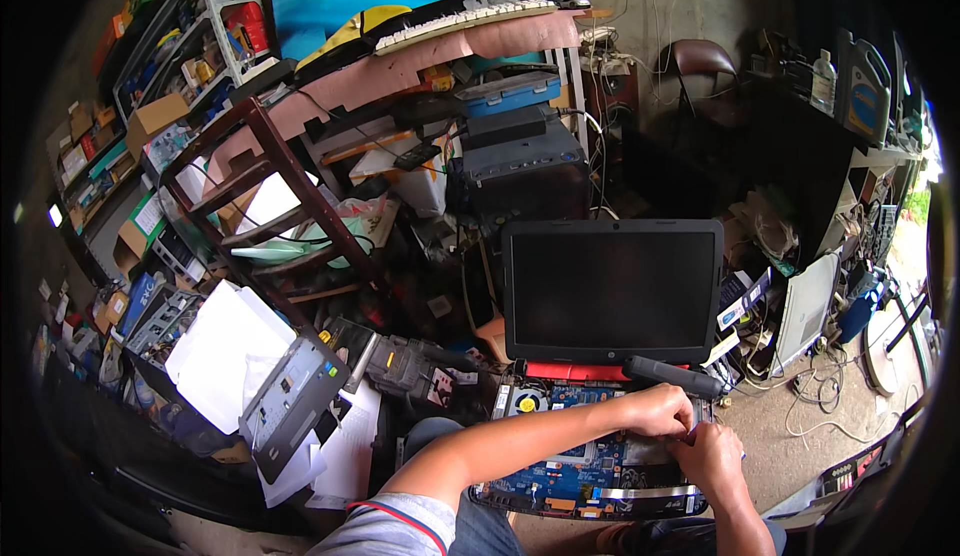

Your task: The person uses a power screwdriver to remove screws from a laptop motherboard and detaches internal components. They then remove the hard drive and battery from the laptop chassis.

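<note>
A laptop with its base opened up stands before me, its dark screen (612, 291) upright. In the base the blue motherboard (560, 468) lies bare, with a fan (527, 404) at its upper left. My left hand (658, 411) reaches across to the base's right side, its fingers closed. Close beside it, my right hand (713, 454) is closed too, with fingertips meeting near the left ones. Whatever they pinch is hidden or too small to make out. A dark bar-shaped part, like a battery pack (675, 376), lies across the hinge side just beyond my hands.
To the left, a detached laptop top cover (295, 401) leans on white papers (225, 341). A dark wooden chair frame (275, 191) stands behind. Cables (820, 391) and a silver panel (805, 311) are at the right. A dark box-shaped device (525, 161) sits beyond the screen.
</note>
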Tool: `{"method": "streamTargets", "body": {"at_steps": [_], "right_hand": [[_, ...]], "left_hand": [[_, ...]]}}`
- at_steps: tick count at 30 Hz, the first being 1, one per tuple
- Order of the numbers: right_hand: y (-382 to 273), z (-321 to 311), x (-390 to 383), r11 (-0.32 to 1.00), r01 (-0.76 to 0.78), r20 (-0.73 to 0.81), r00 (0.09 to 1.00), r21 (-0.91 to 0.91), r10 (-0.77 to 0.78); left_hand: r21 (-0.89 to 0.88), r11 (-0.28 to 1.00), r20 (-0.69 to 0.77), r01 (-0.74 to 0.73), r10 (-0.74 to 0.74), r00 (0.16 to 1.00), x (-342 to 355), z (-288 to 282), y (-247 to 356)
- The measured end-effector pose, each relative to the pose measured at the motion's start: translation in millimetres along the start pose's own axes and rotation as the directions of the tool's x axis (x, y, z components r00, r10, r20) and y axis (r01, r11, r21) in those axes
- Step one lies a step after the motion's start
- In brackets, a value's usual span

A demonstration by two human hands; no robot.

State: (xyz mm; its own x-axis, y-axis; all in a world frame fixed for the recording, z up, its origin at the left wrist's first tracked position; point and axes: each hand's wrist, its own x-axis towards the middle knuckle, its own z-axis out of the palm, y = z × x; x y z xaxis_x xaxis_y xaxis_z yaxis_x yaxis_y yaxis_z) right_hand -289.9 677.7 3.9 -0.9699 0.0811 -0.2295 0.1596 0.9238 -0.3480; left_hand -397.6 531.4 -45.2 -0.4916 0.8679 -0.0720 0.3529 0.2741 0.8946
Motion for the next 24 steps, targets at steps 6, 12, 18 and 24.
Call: {"method": "streamTargets", "body": {"at_steps": [6, 12, 18, 24], "right_hand": [[3, 9, 3, 0.996, 0.081, -0.054, 0.995, -0.029, -0.083], [2, 7, 2, 0.993, 0.094, -0.024, 0.995, -0.07, -0.096], [6, 11, 2, 0.994, 0.091, -0.111, 0.989, -0.066, -0.098], [2, 4, 5, 0.996, 0.088, -0.023, 0.996, -0.022, -0.089]], "left_hand": [[0.092, 0.993, -0.036, -0.08, 0.083, 0.996, -1, 0, 0], [0.068, 0.998, 0.006, -0.001, 0.0, 1.0, 2, 2, -7], [0.099, 0.994, 0.054, -0.055, 0.05, 0.997, 2, -1, -8], [0.252, 0.954, 0.002, -0.164, 0.169, 0.986, -1, 2, -1]]}}
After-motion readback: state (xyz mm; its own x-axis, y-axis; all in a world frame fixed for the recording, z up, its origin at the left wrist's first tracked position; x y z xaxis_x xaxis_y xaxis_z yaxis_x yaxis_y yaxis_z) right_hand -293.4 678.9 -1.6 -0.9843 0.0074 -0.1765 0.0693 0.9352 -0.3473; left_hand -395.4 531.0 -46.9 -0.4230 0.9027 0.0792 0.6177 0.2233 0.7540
